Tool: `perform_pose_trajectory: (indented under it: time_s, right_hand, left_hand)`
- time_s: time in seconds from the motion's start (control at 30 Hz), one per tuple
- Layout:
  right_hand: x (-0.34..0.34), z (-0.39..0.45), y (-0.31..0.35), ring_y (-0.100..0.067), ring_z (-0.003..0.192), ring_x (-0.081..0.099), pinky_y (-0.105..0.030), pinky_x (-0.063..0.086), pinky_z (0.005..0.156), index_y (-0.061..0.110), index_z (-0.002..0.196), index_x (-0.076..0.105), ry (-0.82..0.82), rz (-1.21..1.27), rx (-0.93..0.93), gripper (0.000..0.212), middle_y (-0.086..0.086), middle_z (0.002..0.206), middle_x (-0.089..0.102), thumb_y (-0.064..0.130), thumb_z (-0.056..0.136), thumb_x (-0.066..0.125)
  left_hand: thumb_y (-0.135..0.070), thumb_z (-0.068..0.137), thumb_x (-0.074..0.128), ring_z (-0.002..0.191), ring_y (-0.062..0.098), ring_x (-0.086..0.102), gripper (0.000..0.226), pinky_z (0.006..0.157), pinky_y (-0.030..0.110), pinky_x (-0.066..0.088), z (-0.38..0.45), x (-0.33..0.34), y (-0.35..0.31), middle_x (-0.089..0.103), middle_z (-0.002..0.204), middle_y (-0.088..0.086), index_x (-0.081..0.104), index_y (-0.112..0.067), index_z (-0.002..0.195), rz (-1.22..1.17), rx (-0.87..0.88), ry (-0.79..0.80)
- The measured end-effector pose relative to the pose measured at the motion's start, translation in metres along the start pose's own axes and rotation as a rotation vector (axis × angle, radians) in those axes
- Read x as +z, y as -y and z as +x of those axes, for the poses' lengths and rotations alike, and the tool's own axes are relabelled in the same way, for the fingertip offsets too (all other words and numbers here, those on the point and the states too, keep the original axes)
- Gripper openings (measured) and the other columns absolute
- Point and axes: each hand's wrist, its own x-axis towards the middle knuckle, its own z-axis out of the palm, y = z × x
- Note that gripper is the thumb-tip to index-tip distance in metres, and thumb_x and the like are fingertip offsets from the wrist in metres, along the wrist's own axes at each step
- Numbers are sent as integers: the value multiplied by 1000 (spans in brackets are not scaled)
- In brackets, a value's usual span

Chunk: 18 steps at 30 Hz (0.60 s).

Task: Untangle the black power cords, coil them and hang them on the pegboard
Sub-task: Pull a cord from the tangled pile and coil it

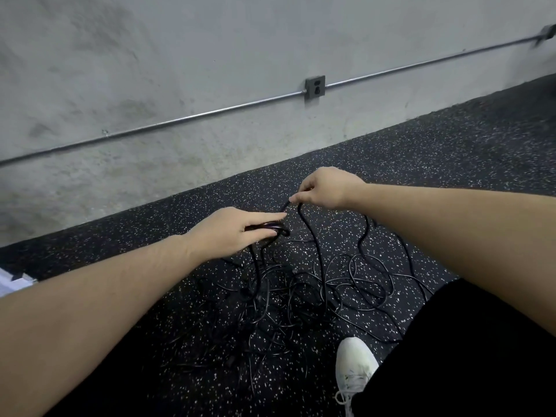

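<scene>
A tangle of thin black power cords (pixel 301 290) lies spread on the dark speckled floor in front of me. My left hand (pixel 231 233) holds a small bundle of coiled cord loops between thumb and fingers, a little above the pile. My right hand (pixel 325 188) pinches a single strand of cord between thumb and fingertips, just beyond and right of the left hand. That strand runs down from the pinch into the tangle. No pegboard is in view.
A grey concrete wall (pixel 180 70) rises behind the floor, with a metal conduit (pixel 180 118) and an outlet box (pixel 314 87) on it. My white shoe (pixel 355 365) and black trouser leg (pixel 466 356) are at the lower right. A pale object (pixel 15 284) sits at the left edge.
</scene>
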Motion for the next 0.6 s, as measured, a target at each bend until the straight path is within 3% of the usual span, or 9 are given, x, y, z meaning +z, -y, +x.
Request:
perform_pose_trajectory:
  time_s: [0.1, 0.13, 0.2, 0.3, 0.37, 0.43, 0.47, 0.5, 0.6]
  right_hand:
    - [0, 2, 4, -9, 60, 57, -24, 42, 53, 33, 95, 73, -96, -31, 61, 30, 10, 73, 66, 60, 94, 59]
    - [-1, 3, 4, -10, 58, 56, -23, 41, 52, 30, 94, 73, -125, -23, 74, 33, 9, 70, 65, 60, 95, 59]
    - [-6, 5, 5, -10, 48, 50, -21, 36, 47, 24, 94, 72, -180, 77, 88, 35, 7, 63, 62, 57, 97, 58]
    - [-14, 5, 4, -9, 40, 36, -20, 29, 41, 21, 98, 72, -172, 316, 55, 34, 5, 57, 55, 53, 95, 63]
    - [-13, 1, 7, -6, 38, 31, -19, 28, 40, 24, 96, 74, -111, 400, 25, 30, 9, 50, 49, 52, 93, 67]
    - [-10, -2, 9, -6, 39, 30, -22, 28, 46, 26, 93, 74, -48, 442, -8, 27, 12, 44, 45, 53, 91, 69]
    - [-10, -3, 10, -7, 40, 29, -24, 27, 48, 27, 93, 75, -17, 456, -29, 27, 12, 44, 41, 53, 91, 69]
    - [-10, -5, 11, -8, 41, 27, -24, 25, 48, 27, 94, 76, 10, 474, -53, 27, 11, 45, 39, 53, 91, 69]
    - [-12, -11, 16, -12, 46, 23, -25, 23, 48, 26, 94, 79, 88, 534, -115, 29, 5, 52, 33, 54, 89, 70]
  left_hand:
    - [-62, 96, 51, 45, 7, 42, 36, 51, 14, 36, -5, -7, 7, 75, 76, -14, 44, -75, 129, 81, 7, 87]
    - [-63, 96, 50, 50, 3, 48, 33, 56, 10, 39, -7, -9, 6, 76, 90, -22, 48, -74, 128, 137, 19, 135]
    - [-66, 98, 44, 85, -5, 62, 31, 80, 13, 49, -12, -7, 4, 65, 125, -31, 62, -62, 122, 341, 58, 282]
    - [-64, 100, 45, 120, 1, 56, 38, 101, 28, 45, -20, 5, 14, 44, 156, -18, 75, -43, 109, 445, -93, 427]
    - [-60, 100, 49, 112, 5, 61, 39, 97, 21, 40, -25, 5, 20, 28, 166, -11, 77, -34, 97, 330, -200, 396]
    - [-57, 99, 55, 94, 0, 63, 39, 79, 15, 42, -30, 2, 28, 23, 164, -16, 71, -21, 92, 185, -270, 282]
    - [-56, 96, 58, 97, 0, 63, 40, 74, 14, 43, -32, 2, 31, 24, 160, -20, 65, -17, 94, 116, -294, 204]
    - [-57, 93, 61, 100, -4, 62, 41, 76, 15, 44, -33, 2, 35, 27, 158, -20, 58, -16, 98, 34, -308, 116]
    - [-65, 81, 70, 124, 0, 51, 66, 107, 28, 41, -30, 1, 29, 34, 161, -13, 45, -26, 128, -319, -333, -47]
